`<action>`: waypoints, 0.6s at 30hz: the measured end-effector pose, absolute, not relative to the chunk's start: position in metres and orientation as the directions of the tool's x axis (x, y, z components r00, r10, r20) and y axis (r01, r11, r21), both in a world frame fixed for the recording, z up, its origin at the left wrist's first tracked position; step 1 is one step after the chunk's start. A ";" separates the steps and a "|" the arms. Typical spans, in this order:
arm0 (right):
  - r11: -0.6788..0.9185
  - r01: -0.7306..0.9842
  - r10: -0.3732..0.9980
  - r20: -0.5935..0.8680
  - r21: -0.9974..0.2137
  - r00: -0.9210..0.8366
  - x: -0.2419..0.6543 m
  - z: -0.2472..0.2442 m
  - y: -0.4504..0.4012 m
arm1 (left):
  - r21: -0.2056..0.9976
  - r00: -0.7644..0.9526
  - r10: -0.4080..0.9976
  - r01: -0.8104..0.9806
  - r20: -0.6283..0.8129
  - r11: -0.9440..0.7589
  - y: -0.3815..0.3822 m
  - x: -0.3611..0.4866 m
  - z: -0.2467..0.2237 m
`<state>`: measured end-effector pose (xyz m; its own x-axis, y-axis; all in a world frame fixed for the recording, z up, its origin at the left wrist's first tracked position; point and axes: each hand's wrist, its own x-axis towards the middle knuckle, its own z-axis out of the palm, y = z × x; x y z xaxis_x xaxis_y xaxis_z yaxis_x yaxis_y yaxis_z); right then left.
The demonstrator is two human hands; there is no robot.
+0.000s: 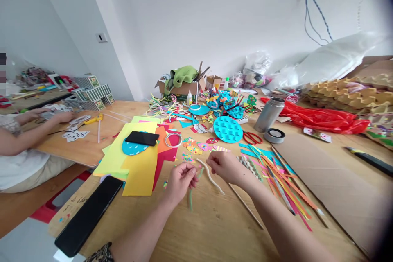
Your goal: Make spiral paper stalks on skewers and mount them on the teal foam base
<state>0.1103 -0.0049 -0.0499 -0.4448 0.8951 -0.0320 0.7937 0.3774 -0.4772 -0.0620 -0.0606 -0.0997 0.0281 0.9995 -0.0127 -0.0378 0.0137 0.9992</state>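
My left hand [183, 181] is closed in a pinch on a thin green strand [190, 199], which hangs below the fingers and also shows to their right. Just to the right, my right hand [223, 165] has its fingers pressed together; what they hold, if anything, is too small to make out. A white fuzzy strand [210, 175] curves over the wooden table [211, 229] between my hands. Small decorated paper fish [193, 147] lie beyond my fingers. Under my right forearm a thin wooden stick [245, 206] reaches toward the table's front.
Coloured paper [139, 172] and a black phone [142, 138] lie left. Red scissors [252, 137], a metal flask [269, 114], paper strips [285, 184] and cardboard [325, 188] are right. Another person's hands [63, 116] handle cards at far left.
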 end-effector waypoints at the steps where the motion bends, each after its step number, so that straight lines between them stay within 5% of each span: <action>1: 0.381 0.814 0.888 -0.073 -0.438 -0.455 0.111 -0.053 -0.005 | 1.000 0.019 1.000 -0.005 -0.015 0.015 -0.061 -0.062 -0.101; 8: 0.439 0.877 0.822 -0.306 -0.196 -0.480 0.101 -0.080 -0.013 | 0.970 -0.107 0.991 0.238 0.081 -0.054 -0.062 -0.069 -0.100; 18: 0.428 0.897 0.849 -0.291 -0.114 -0.442 0.102 -0.086 -0.009 | 0.971 -0.169 0.978 0.222 0.124 -0.085 -0.061 -0.075 -0.095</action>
<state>0.1020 -0.0092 -0.0856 -0.4418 0.8486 -0.2912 0.8967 0.4278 -0.1137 -0.0754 -0.0611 -0.0953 -0.1692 0.9777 0.1241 0.2218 -0.0849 0.9714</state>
